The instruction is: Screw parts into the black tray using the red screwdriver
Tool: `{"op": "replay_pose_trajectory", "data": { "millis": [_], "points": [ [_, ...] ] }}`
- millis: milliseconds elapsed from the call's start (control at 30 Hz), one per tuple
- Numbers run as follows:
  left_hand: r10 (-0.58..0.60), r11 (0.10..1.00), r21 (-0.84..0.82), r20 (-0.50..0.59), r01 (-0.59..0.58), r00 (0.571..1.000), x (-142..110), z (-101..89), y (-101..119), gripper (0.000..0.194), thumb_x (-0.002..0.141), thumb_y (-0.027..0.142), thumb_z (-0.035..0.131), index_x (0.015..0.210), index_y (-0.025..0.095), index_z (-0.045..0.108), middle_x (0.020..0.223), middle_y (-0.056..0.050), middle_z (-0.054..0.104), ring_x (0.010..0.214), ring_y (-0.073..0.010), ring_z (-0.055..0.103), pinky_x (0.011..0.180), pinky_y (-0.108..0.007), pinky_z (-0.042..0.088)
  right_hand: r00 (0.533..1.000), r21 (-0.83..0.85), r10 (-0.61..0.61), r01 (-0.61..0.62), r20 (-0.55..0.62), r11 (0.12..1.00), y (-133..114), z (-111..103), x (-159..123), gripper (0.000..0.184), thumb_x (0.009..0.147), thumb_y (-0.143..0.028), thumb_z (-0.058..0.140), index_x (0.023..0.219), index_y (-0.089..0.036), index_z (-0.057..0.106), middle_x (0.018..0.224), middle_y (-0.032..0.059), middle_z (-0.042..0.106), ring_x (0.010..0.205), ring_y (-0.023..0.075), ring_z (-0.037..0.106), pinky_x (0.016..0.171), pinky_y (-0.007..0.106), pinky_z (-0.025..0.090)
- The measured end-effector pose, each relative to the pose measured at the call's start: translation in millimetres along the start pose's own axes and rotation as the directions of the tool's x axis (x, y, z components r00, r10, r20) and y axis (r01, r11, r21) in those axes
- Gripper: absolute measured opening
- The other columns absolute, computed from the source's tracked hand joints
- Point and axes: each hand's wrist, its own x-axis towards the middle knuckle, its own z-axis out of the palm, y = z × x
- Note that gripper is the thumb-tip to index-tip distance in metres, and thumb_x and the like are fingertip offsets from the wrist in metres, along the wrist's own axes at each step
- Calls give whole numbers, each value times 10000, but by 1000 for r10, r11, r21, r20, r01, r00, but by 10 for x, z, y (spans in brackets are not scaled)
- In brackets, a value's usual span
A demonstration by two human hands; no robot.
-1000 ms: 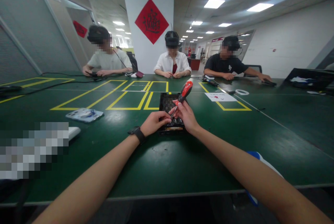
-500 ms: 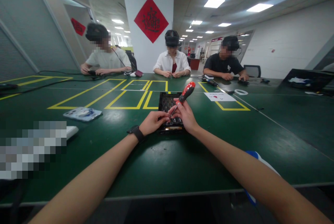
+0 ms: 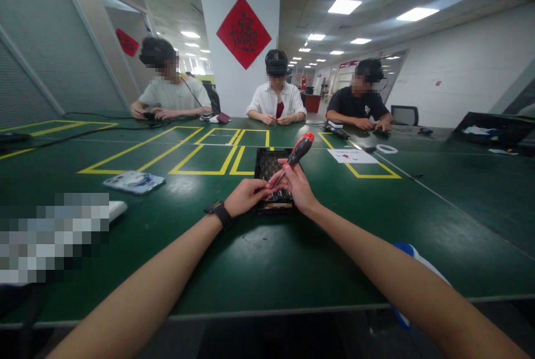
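Two hands (image 3: 272,187) meet over an open black case (image 3: 267,161), the right gripping a red-black screwdriver (image 3: 300,150), the left's grip unclear

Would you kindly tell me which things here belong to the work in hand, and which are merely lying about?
Apparently in use:
- screwdriver, in the right hand
- black tray, beneath both hands; left hand near the screwdriver's tip

Apparently just lying about:
- patterned phone
- white ring
- paper sheet
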Motion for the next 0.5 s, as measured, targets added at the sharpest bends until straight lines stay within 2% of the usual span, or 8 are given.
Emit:
{"op": "replay_pose_trajectory", "data": {
  "millis": [100,200,267,433,500],
  "points": [
    [-31,999,-25,-37,30,999,3,10,23,288,746,399,592,846,129,592,638,31,530,576,-83,434,558,-194,349,1000,-14,-7,7,2,1000,6,0,0,307,866,-430,421,1082,-213,406,637,-32,586,556,106,597,522,227,487],
    [-62,998,-33,-43,61,997,9,25,23,325,681,432,652,742,123,572,580,49,468,540,-74,392,518,-186,318,1000,-9,5,-5,14,1000,-4,5,0,310,860,-429,436,1079,-212,405,636,-33,589,548,102,593,518,221,481],
    [-71,997,-31,-38,69,997,10,28,6,327,696,439,634,711,117,578,580,41,482,545,-78,401,521,-191,320,1000,0,9,-9,26,1000,-14,7,-1,306,861,-420,435,1082,-211,401,644,-29,597,551,102,593,526,224,484],
    [-33,998,-52,-2,33,999,5,20,-21,314,794,415,523,791,124,644,695,-4,604,641,-111,507,637,-225,396,1000,0,5,-5,8,1000,-25,8,-2,291,868,-420,415,1072,-212,414,644,-27,594,567,106,592,536,233,488],
    [-30,999,-39,-21,30,999,4,21,-11,306,780,419,542,799,130,640,678,2,600,622,-105,503,625,-220,398,1000,2,-4,4,-6,1000,-22,8,-1,286,867,-426,413,1055,-210,423,641,-27,588,570,110,594,539,240,488]
  ]
}}
